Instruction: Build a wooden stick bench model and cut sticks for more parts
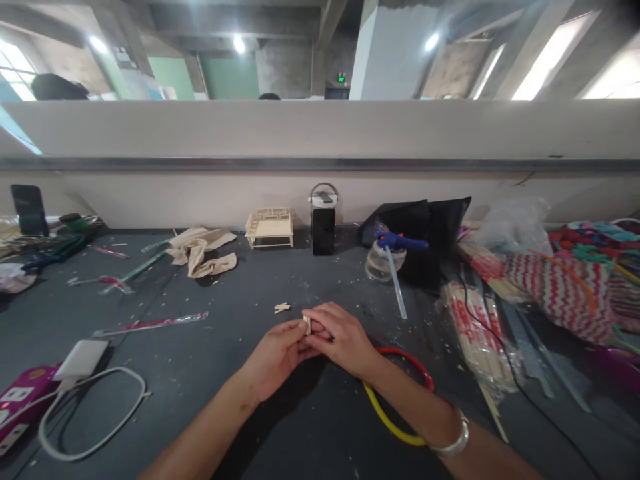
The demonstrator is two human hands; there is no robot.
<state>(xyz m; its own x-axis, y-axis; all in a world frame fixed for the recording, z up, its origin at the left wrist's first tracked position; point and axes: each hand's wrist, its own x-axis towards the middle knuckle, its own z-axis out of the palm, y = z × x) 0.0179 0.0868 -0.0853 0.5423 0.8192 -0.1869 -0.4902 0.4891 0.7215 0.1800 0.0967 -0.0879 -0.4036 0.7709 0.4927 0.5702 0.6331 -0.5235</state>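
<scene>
Both of my hands meet at the middle of the dark table. My left hand (280,353) and my right hand (340,337) pinch a bundle of short wooden sticks (307,325) between their fingertips. A few more short sticks (282,307) lie loose just beyond my left hand. Farther back, a small wooden model bench (271,228) stands upright near the wall. Beside it is a black phone (323,231), propped upright before a white device with a handle.
A blue glue gun (403,242) rests on a glass jar (379,261) at the back right. Packaged sticks (475,327) lie to the right, a red and yellow ring (393,421) under my right forearm. Beige cloth (203,252), a white charger (83,360) and its cable are left.
</scene>
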